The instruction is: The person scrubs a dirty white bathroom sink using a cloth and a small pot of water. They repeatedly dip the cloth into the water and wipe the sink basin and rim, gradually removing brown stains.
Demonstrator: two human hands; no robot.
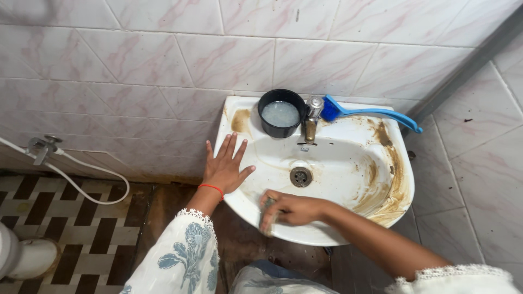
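Right hand (287,210) pressing scrubber (268,205) on glossy stained basin (348,163), left hand (224,166) flat on rim

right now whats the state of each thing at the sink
sink: brown-stained on right rim, no standing water
tap: not running
black cup: upright, holds cloudy liquid
blue brush: lying on back rim
left hand: flat on rim
right hand: gripping scrubber

scrubber (268,204) mostly hidden under right hand (289,209), perhaps sponge
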